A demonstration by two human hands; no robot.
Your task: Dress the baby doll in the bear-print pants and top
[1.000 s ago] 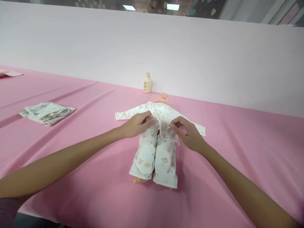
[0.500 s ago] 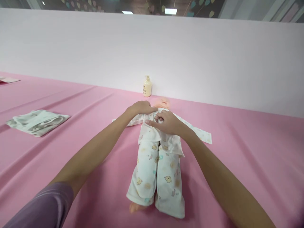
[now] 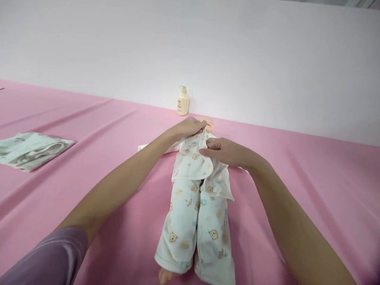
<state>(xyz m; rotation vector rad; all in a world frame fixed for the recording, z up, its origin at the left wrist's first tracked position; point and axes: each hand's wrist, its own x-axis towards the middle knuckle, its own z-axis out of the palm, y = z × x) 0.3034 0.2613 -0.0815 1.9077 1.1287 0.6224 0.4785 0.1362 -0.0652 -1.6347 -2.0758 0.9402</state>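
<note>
A baby doll [image 3: 209, 126] lies on its back, its head partly hidden behind my left hand. It wears white patterned trousers [image 3: 181, 225] and a matching jacket [image 3: 192, 162] printed with small bears. My left hand [image 3: 191, 126] pinches the upper edge of the jacket's front flap near the doll's neck and holds it lifted. Lower and to the right, my right hand [image 3: 227, 151] has its thumb and fingers closed at the same flap's edge, over the doll's chest. One bare foot [image 3: 166, 276] sticks out of the left trouser leg.
A cream pump bottle [image 3: 183, 102] stands against the white wall [image 3: 267, 71] behind the doll's head. A folded patterned cloth [image 3: 35, 149] lies at the left. The pink sheet [image 3: 311, 190] under everything has several creases.
My left hand has moved right and raised the jacket flap across the doll's chest. My right hand has shifted right, to the flap's edge. The view has tilted down.
</note>
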